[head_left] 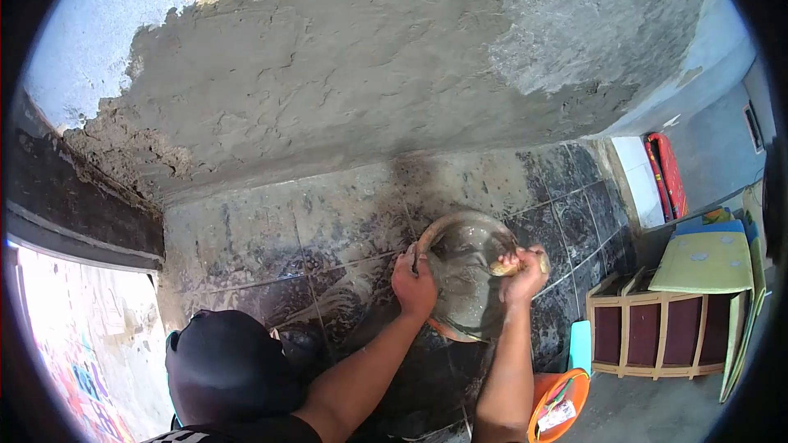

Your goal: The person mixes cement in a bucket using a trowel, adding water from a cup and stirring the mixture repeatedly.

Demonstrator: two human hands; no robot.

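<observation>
A round basin (460,312) with grey wet mortar (469,275) inside stands on the dirty dark tiled floor. My left hand (415,285) is closed on the basin's left rim, thumb on top. Over the right side of the basin, my right hand (524,276) is wrapped round a yellowish-tan piece (502,267) that shows on both sides of the fist; I cannot tell what it is. Much of that piece is hidden by the fingers. The mortar's surface looks wet and smeared.
Ahead rises a wall (353,74) with rough grey plaster. An orange bucket (581,381) with things inside stands at my lower right. Beyond it is a brown shelf unit (648,373) with a yellow-green mat (702,262) on it. A red folded cloth (666,176) lies farther back.
</observation>
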